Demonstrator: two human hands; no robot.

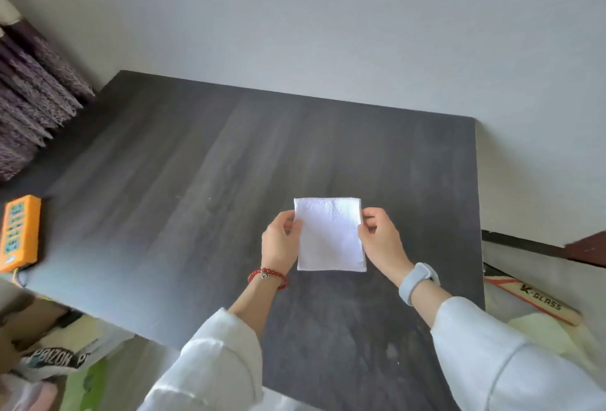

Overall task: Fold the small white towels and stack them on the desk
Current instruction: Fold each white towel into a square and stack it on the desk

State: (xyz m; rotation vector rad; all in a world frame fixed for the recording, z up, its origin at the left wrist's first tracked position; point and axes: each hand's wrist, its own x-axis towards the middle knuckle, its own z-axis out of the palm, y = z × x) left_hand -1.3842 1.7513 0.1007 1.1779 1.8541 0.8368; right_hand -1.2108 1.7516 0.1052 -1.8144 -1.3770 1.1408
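One small white towel (330,235), folded to a rectangle, is lying flat on the dark desk (183,187), right of centre. The left hand (280,245) is pinching its left edge and the right hand (380,240) is pinching its right edge (fingers (370,213) curled at the upper side edges). An orange power strip (19,233) is sitting at the desk's left edge, well apart from the towel.

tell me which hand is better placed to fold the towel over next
Neither clearly: the left hand and right hand pinch opposite side edges of the towel at matching height on the desk. Either could probably carry its edge across.
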